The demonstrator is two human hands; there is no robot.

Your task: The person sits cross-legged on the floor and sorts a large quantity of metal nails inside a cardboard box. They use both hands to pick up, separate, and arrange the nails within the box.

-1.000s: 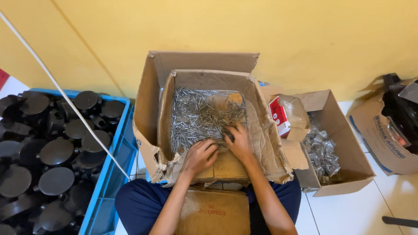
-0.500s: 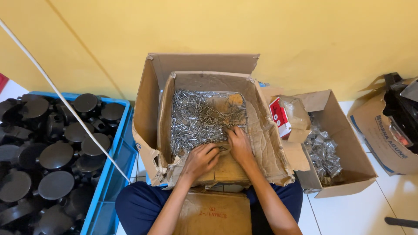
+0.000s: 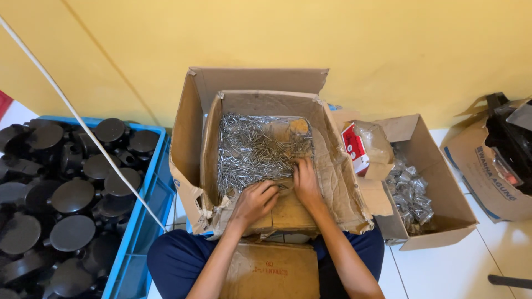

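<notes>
Fingers point(image 3: 270, 191) of the left hand point(image 3: 256, 201) curl loosely inward at the near edge of a heap of thin metal pins point(image 3: 252, 148), touching them; whether they pinch any cannot be told. Just right of them, the right hand point(image 3: 305, 180) lies palm down, its fingers stretched flat onto the pins. The pins fill a torn cardboard box point(image 3: 208, 138) ahead of both hands. Far left of the fingers sits a blue crate point(image 3: 147, 221) of black round parts point(image 3: 72, 195). Right of them stands a smaller carton point(image 3: 438, 194) holding shiny metal pieces point(image 3: 410, 194)
</notes>
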